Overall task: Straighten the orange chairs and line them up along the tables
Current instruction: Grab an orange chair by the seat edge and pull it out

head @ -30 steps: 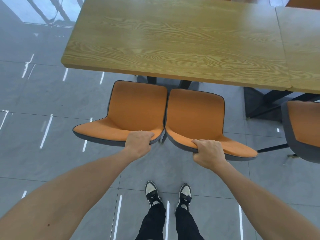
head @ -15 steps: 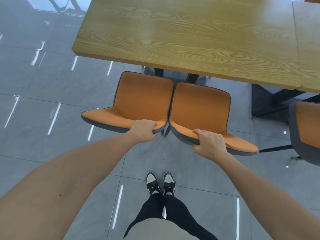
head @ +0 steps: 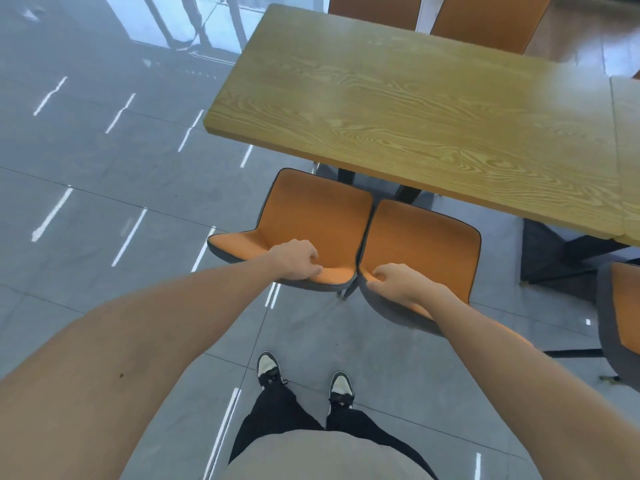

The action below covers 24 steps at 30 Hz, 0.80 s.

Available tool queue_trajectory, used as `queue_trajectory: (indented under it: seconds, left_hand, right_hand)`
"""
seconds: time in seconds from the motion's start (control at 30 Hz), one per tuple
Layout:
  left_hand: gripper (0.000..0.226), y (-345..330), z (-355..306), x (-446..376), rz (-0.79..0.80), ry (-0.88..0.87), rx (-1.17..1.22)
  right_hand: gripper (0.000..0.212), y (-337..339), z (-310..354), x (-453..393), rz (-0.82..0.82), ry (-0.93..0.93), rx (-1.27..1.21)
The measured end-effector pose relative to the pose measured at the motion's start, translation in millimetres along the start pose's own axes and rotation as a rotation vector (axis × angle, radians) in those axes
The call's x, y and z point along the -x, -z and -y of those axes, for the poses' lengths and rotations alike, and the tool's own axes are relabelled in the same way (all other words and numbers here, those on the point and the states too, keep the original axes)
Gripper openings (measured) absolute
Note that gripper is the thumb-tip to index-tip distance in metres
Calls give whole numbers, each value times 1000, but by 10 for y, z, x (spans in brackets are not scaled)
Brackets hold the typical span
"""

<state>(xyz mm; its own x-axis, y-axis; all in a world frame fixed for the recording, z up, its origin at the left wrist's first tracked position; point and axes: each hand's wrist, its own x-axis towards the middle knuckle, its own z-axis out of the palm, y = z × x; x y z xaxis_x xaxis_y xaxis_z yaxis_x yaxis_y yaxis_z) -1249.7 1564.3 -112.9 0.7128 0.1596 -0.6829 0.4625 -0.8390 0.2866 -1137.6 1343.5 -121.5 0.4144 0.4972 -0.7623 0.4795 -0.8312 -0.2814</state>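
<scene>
Head view: two orange chairs stand side by side at the near edge of a wooden tabletop [head: 433, 109], their backs toward the person and their seats pointing at the tabletop. The left chair [head: 311, 216] and the right chair [head: 422, 244] touch along their inner edges, and the pair sits slightly askew to the tabletop edge.

The left hand [head: 294, 259] rests on the top of the left chair's back, near its inner corner; its grip is curled over the rim, fingers bent and pressed onto the orange padding. The right hand [head: 398, 282] lies on the top of the right chair's back, also near the inner corner; its grip is likewise curled, the fingers hooked over the edge and pinching the rim. Both forearms reach out from the lower corners.

A third chair [head: 623, 306] shows partly at the right edge, apart from the pair. Two more chairs [head: 485, 22] stand at the far side of the tabletop. A second tabletop [head: 628, 150] abuts the first on the right. The person's shoes [head: 268, 367] stand on the grey tiled floor [head: 104, 202], just behind the chairs.
</scene>
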Motion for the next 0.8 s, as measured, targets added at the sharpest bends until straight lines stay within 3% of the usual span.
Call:
queue_trajectory:
  seconds: [0.1,0.23,0.47,0.8]
  left_hand:
    - [59,250,329,28,-45,29,12]
    - [60,639,851,23,-150,31,14]
    - [60,1575,2085,-73,-350,-36,-210]
    - [77,2969,3671,-450,-466,-150,-321]
  right_hand:
    - [40,231,430,-228,2,41,118]
    - [54,554,1149,-514,-69,71,143]
    - [57,1071,2616,-995,-238,80,456]
    - [77,1901,4367,-1955,-369,32,294]
